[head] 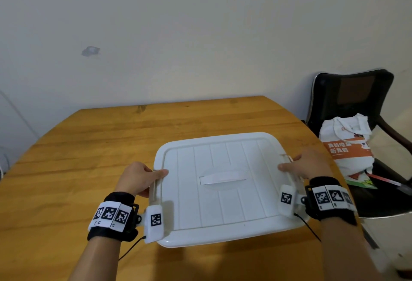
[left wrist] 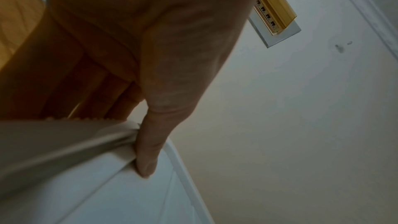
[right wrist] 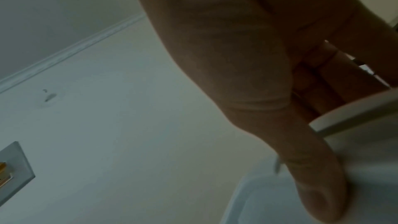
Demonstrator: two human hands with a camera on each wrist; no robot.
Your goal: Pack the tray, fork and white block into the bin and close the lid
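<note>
A white ribbed lid (head: pixel 223 182) with a flat centre handle (head: pixel 223 177) covers the bin on the wooden table (head: pixel 89 158). The bin's body and whatever is inside it are hidden under the lid. My left hand (head: pixel 139 178) grips the lid's left edge, thumb (left wrist: pixel 148 149) on top and fingers curled under the side latch (left wrist: pixel 53 139). On the opposite side my right hand (head: pixel 305 164) grips the right edge the same way, thumb (right wrist: pixel 318 185) pressed on the lid's top, fingers down over the right latch (right wrist: pixel 353 111). Tray, fork and white block are not visible.
A black chair (head: pixel 354 102) stands right of the table, holding a white and orange bag (head: pixel 347 147). The table's back edge meets a pale wall (head: pixel 200 35). Bare wood lies left of and behind the bin.
</note>
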